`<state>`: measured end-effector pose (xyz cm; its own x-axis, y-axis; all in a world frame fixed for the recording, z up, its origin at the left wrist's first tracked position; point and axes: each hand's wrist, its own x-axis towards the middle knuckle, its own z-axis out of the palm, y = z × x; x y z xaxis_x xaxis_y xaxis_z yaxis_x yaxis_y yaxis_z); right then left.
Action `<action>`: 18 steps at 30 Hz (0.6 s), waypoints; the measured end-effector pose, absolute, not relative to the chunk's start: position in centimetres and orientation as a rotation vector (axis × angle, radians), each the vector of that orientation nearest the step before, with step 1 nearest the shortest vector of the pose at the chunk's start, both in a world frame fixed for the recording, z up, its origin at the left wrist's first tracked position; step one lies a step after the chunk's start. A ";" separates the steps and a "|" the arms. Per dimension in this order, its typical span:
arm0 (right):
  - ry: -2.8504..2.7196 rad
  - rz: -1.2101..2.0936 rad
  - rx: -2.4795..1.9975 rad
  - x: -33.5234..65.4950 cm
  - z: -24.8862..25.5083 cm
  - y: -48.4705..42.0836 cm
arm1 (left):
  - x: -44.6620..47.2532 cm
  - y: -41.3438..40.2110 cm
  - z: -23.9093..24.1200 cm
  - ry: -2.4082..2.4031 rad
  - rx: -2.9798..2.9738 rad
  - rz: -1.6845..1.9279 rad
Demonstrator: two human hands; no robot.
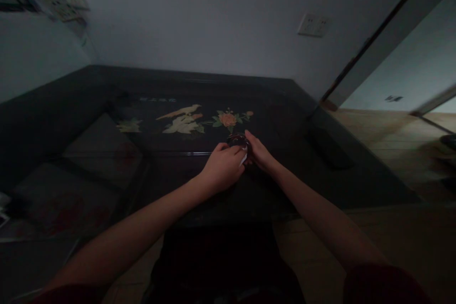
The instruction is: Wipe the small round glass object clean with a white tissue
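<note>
Both hands cup small dark glass dish (238,140) on glossy surface (320,171): left hand (221,169) grip curled over white scrap (244,158), right hand (259,153) grip bracing rim. Dim light (contact hard to judge); dish could skid.

A small dark round glass dish (238,141) sits on the table.

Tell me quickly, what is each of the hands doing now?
Left hand: closed on something small and white.
Right hand: holding the small dark round thing on the table.
</note>
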<state>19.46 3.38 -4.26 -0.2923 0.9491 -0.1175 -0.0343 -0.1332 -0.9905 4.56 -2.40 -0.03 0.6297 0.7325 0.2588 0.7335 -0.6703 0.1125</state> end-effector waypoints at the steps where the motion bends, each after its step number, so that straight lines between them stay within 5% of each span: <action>1: -1.331 1.537 -1.115 19.4 -4.2 3.3 | 4.5 -2.5 0.2 -1.282 -2.807 -0.411; 18: -1.265 1.558 -1.097 19.3 -3.7 3.2 | 4.7 -2.8 -0.5 -1.331 -2.662 -0.331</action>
